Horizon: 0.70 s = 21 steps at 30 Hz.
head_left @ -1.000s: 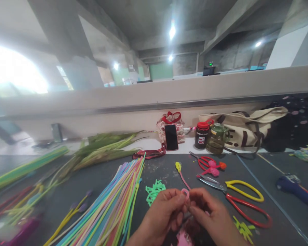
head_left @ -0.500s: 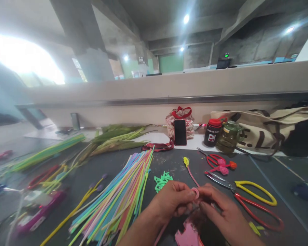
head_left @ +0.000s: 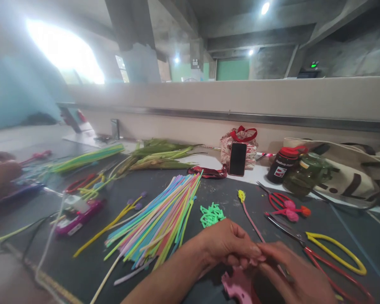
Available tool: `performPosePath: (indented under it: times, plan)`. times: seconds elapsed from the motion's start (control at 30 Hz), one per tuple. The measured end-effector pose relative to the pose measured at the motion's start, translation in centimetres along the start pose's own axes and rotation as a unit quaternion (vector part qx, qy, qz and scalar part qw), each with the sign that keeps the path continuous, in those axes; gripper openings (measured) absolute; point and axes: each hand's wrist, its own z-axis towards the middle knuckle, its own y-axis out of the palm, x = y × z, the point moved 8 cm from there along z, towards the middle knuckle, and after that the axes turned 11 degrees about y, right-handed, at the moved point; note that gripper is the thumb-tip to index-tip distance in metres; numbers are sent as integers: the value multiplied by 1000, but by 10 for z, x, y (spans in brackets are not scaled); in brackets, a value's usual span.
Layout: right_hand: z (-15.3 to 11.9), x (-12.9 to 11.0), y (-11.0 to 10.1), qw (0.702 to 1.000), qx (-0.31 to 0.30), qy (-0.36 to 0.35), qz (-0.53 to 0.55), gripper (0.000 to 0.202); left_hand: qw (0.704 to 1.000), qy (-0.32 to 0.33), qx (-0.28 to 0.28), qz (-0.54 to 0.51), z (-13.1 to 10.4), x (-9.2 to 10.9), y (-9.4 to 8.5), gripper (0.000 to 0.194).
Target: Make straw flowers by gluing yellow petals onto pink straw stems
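Near the bottom centre, my left hand (head_left: 232, 245) pinches a small piece of pink pipe cleaner (head_left: 261, 257), its fingers closed. My right hand (head_left: 291, 270) meets it from the right, thumb and forefinger closed on the same pink piece, which the fingertips mostly hide. Below the hands lies a pink cut-out piece (head_left: 237, 285), partly covered. A pink stem with a yellow tip (head_left: 241, 196) runs down towards my right hand. Left of the hands are a pile of short green pieces (head_left: 211, 214) and a fanned bundle of coloured pipe cleaners (head_left: 164, 215).
Scissors with yellow and red handles (head_left: 335, 249) lie at right, beside smaller red scissors (head_left: 278, 200). Behind stand a phone (head_left: 237, 159), a black bottle (head_left: 282, 165) and a green jug (head_left: 306, 173). At left are a purple glue gun (head_left: 79, 217) and another person's blurred hand (head_left: 1, 175).
The view has swung left, so things appear farther right. The pink loop between my fingers is now mostly covered by my fingertips. Another person's hand has appeared at the left edge.
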Motion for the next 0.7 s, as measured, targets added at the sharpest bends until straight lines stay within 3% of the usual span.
performPosePath:
  times: [0.13,0.33,0.5,0.63,0.7]
  plan:
    - [-2,2,0,1000,2,2,-9,12,1000,9,14,4,3,-1,-2,28]
    - [5,14,3,999,-22,44,22,7,990,106,52,73,2,16,-3,22]
    - [6,26,5,993,-44,90,59,16,983,96,38,152,-2,16,-3,25]
    - [4,31,12,982,-93,146,81,15,990,63,24,122,0,7,-5,26]
    - [5,32,11,976,-87,175,94,13,994,51,31,90,2,3,-6,24]
